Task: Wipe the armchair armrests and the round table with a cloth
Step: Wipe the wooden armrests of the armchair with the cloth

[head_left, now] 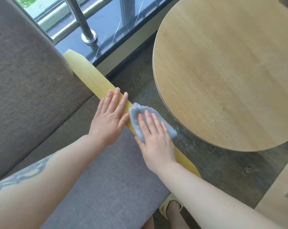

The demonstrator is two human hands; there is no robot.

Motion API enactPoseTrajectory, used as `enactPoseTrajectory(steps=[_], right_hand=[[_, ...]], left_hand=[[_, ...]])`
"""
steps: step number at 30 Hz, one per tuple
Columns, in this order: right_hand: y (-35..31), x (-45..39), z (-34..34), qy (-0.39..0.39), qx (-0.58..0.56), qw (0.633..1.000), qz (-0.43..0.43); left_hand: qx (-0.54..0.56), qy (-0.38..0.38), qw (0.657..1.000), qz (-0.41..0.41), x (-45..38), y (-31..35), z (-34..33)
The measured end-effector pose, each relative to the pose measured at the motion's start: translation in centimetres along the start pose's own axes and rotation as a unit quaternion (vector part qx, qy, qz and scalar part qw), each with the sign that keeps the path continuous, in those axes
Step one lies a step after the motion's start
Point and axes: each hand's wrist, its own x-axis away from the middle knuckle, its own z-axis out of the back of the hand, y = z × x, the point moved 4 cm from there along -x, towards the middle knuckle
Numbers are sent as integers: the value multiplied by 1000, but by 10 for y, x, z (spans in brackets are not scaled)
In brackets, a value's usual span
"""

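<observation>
Right hand [154, 138] flat on cloth [136, 113], pressing armrest [90, 76]

- A sitting corner by a window, in a home or perhaps a lounge; which of the two cannot be told.
- A grey fabric-upholstered armchair [32, 80] with a pale yellow wooden armrest [92, 78] stands beside a round light-wood table [230, 71].
- Behind them runs a dark marble-veined window sill [110, 32] bearing a polished steel railing post [83, 22].
- The floor [222, 171] is dark and grey-patterned.
</observation>
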Motion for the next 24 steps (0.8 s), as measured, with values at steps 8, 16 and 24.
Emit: enactPoseTrajectory(steps=[8, 16, 24], right_hand=[[17, 25, -3, -21, 63, 989, 133], [-61, -91, 0, -48, 106, 984, 136], [-98, -175, 29, -108, 65, 986, 112]], left_hand=[[54, 29, 990, 125, -23, -52, 28], [73, 52, 992, 87, -22, -70, 37], [217, 62, 973, 49, -25, -91, 43]])
